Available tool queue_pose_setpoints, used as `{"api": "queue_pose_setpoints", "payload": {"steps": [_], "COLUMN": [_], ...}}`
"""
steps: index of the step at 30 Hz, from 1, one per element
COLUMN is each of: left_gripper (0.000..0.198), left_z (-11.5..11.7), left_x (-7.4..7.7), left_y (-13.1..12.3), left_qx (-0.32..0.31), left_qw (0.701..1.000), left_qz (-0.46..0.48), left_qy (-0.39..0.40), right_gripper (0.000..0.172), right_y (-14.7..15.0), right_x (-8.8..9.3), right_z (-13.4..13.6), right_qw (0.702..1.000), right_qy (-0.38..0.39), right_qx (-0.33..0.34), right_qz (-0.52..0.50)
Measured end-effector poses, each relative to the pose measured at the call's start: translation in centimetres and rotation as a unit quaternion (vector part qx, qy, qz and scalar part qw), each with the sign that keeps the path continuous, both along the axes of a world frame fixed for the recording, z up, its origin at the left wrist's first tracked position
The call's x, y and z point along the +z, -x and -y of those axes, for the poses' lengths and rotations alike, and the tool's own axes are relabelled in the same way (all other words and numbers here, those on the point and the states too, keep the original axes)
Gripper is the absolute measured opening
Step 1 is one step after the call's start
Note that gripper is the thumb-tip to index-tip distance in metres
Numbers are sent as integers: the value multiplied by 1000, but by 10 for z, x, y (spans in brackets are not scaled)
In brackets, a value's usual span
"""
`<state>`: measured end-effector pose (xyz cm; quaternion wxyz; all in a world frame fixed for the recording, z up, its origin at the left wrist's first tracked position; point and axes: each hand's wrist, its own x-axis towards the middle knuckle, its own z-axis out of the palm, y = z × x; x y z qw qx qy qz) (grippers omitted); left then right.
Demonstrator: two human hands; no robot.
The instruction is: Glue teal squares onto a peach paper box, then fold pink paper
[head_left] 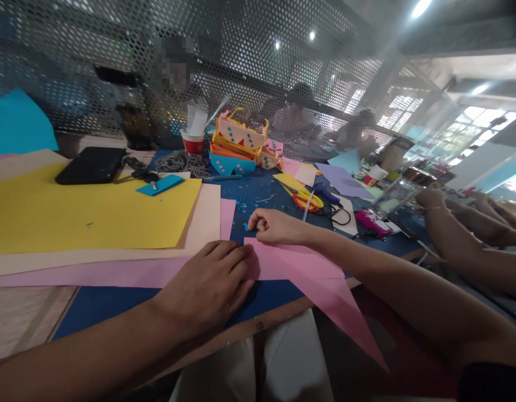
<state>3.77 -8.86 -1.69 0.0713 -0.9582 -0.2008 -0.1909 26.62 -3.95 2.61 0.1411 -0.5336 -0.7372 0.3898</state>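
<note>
A pink sheet of paper [308, 258] lies on the blue mat and hangs over the table's front edge, with one pointed corner drooping downward. At its left end is my left hand [216, 279], its fingers bent together over the paper's edge; the thumb side is partly hidden. My right hand [278, 226] rests at the paper's upper edge, curled into a loose fist, and nothing shows in it. Behind my right hand lie scissors [306, 202] with red and yellow handles and a blue glue gun [326, 194].
Stacked yellow, cream and pink sheets [115, 218] cover the left side. On or behind them are a black phone [92, 166], keys [141, 170], grey yarn [182, 163], a paper cup [193, 141] and folded paper crafts [237, 145]. Another person's arm [463, 240] reaches in from the right.
</note>
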Motion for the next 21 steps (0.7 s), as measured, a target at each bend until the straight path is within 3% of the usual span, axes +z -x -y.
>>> {"api": "queue_pose_setpoints", "payload": {"steps": [21], "left_gripper": [40], "left_z": [0], "left_x": [4], "left_y": [-2], "left_qx": [9], "left_qw": [1000], "left_qz": [-16], "left_qy": [0], "right_gripper": [40], "right_y": [-10], "right_x": [6], "right_z": [6], "right_qw": [999], "right_qy": [-19], "right_qx": [31], "right_qz": [-10]}}
